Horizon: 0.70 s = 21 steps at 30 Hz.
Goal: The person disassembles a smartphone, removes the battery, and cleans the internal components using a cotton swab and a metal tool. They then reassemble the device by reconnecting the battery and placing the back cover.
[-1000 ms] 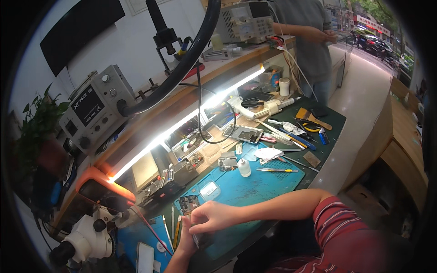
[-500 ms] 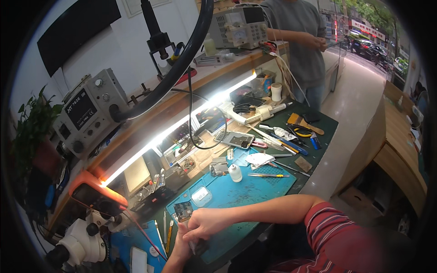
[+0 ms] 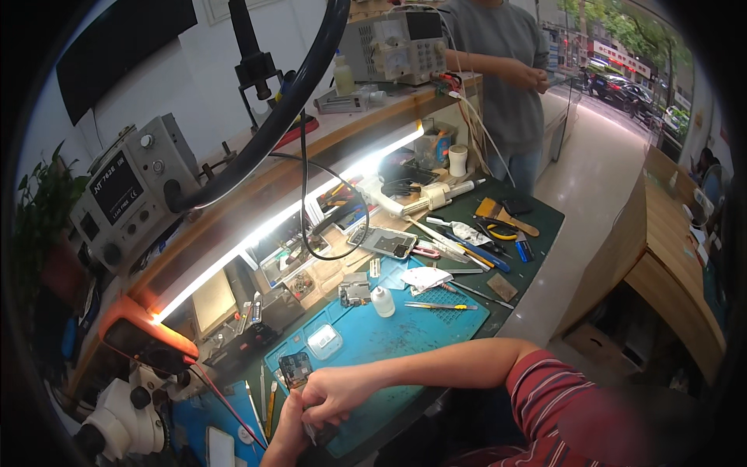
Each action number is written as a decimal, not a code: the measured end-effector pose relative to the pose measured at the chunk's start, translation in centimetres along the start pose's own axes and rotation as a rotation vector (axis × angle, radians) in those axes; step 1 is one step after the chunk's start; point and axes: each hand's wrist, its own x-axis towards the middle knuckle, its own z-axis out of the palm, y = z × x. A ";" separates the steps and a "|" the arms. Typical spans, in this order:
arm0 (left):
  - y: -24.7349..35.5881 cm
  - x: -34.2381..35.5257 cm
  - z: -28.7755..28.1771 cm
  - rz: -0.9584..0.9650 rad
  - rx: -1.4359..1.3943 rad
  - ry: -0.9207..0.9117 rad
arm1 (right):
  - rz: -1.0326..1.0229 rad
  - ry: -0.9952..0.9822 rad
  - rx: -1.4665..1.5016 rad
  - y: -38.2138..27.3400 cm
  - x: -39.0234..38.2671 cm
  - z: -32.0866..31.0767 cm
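My left hand (image 3: pixel 288 432) is closed around the lower end of an opened smartphone (image 3: pixel 296 367). Its dark inside, with a circuit board, sticks out beyond my fingers. My right hand (image 3: pixel 336 393) lies over the phone's lower part, closed, fingertips bent down against my left hand. Whatever those fingers pinch is hidden. Just beyond the phone, a small clear box (image 3: pixel 324 341) rests on the blue work mat (image 3: pixel 389 350). A white dropper bottle (image 3: pixel 382 302) and yellow tweezers (image 3: pixel 441 306) are farther right on it.
An orange multimeter (image 3: pixel 148 335) and a white microscope (image 3: pixel 124 420) stand at the left. Brushes, pliers (image 3: pixel 498 227) and a hot-glue-gun-like white tool (image 3: pixel 436 196) lie at the back right. A shelf with a lit tube (image 3: pixel 296 218) runs behind; a person (image 3: pixel 506 86) stands beyond.
The whole view has shifted, so the bench sits slightly farther left. Both hands stay at the phone, and my right fingers have shifted a little over it.
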 end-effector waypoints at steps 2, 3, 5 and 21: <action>0.5 -0.1 0.5 -0.025 0.005 0.077 | -0.009 0.035 -0.015 0.5 -0.1 0.0; 0.6 -0.1 0.7 -0.037 0.005 0.116 | -0.010 0.051 -0.024 0.8 -0.2 -0.1; 0.7 -0.1 0.0 -0.031 0.016 0.120 | -0.079 0.070 -0.079 1.1 0.4 -0.2; 4.0 -0.4 1.7 -0.060 0.097 -0.050 | -0.013 0.099 0.075 0.9 0.1 0.7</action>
